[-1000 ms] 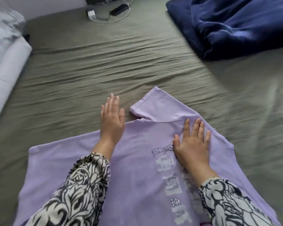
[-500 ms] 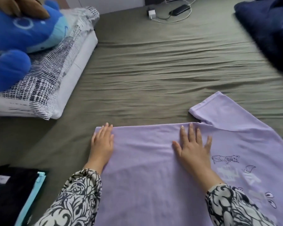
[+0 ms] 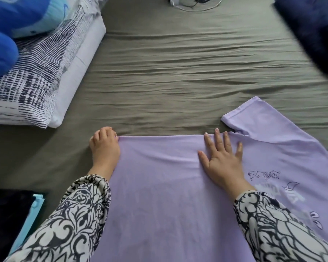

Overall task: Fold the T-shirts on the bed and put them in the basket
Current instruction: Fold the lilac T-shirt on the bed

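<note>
You're working the lilac T-shirt (image 3: pixel 178 195) flat on the olive bed sheet (image 3: pixel 169 72), and it's lying right in front of you, front side up, with the printed drawing showing off to your right. Your left hand (image 3: pixel 105 148) is curling its fingers over the far left corner of the shirt's top edge, pinching the cloth there, while your right hand (image 3: pixel 222 161) is pressing down flat with fingers spread, just short of that same edge. One short sleeve (image 3: pixel 240 118) is still sticking out beyond your right hand, unfolded, so I'm judging this as the very opening of the fold: the edge is being squared and smoothed, no crease has been laid in yet. On your near left, a dark folded garment with a light blue edge (image 3: pixel 15 214) is lying on the bed; that may be one already done, though I can't say for sure. The basket isn't showing anywhere in view. So there's plenty left: sleeves in, body folded, then carried off to the basket. Up on the left a patterned pillow (image 3: pixel 51 72) is sitting with a blue plush toy (image 3: pixel 11 25) on top, and a navy blanket (image 3: pixel 314 31) is heaped at far right.
</note>
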